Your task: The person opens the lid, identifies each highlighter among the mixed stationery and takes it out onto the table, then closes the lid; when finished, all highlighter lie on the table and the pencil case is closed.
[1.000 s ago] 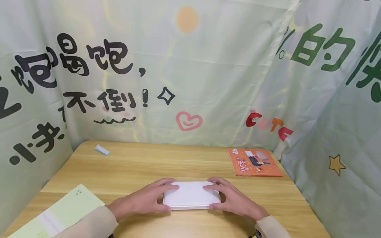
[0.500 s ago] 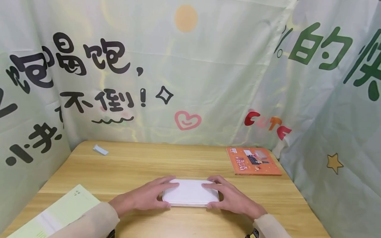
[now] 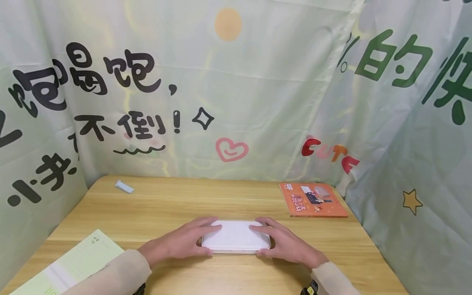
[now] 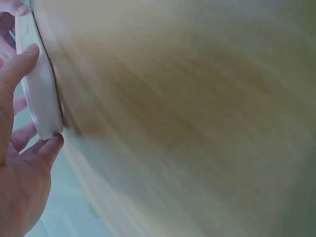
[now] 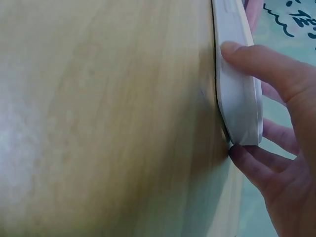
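A flat white rectangular box (image 3: pixel 236 241) lies on the wooden table (image 3: pixel 166 205), near its front edge. My left hand (image 3: pixel 197 240) holds the box's left end, fingers on top and thumb against the near side. My right hand (image 3: pixel 275 242) holds the right end the same way. In the left wrist view the thumb and a finger pinch the white box (image 4: pixel 38 84) at its corner. In the right wrist view the box (image 5: pixel 240 98) sits between thumb and fingers (image 5: pixel 261 61). Both arms wear beige sleeves.
An orange booklet (image 3: pixel 312 200) lies at the back right. A pale green sheet (image 3: pixel 73 262) lies at the front left corner, and a small white object (image 3: pixel 123 187) at the back left. Printed green curtains (image 3: pixel 258 102) close in the back and both sides.
Both hands keep the same hold on the white box, which stays in place. Only the head view has drifted slightly.
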Demonstrator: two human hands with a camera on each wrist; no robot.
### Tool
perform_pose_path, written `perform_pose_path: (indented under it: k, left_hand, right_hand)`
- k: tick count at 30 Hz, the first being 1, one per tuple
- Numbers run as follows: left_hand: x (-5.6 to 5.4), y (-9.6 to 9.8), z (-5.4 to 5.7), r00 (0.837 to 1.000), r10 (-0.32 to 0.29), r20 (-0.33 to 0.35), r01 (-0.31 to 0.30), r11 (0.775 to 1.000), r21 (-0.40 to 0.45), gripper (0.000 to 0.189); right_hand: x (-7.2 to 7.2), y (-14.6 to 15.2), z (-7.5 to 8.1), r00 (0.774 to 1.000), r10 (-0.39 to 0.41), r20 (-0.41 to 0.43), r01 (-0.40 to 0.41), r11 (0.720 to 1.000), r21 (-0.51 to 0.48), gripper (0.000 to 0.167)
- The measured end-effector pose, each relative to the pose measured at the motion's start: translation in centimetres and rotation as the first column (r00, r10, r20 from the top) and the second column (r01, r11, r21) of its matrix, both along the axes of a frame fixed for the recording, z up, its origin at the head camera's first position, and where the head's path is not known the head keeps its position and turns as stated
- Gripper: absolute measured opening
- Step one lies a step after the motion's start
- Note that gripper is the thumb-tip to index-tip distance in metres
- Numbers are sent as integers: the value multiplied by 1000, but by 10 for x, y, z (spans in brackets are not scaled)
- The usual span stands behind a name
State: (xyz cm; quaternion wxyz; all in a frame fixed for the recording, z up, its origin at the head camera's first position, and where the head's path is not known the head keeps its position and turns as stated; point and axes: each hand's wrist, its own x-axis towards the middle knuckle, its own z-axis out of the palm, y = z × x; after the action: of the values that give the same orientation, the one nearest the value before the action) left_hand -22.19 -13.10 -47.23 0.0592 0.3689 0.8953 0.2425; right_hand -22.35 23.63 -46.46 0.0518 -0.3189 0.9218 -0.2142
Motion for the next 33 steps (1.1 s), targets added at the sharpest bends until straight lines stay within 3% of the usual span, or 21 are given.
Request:
perform_pose_path:
  k: [7,21,33]
  left_hand:
    - [-9,-2,0,1000,11,9,-11,1000,12,76]
    - [-36,-11,5,996,50,74,-53,998,38,78]
    - [-53,-15,4,996,65,66,-68,997,33,78]
  right_hand:
    - [-8,-6,1,1000,-5,1,5,1000,25,71]
    - [-44,-14,-2,999,24,24,-23,999,-37,73]
    - [-65,-22,-2,1000,21,17,-20,998,-57,71]
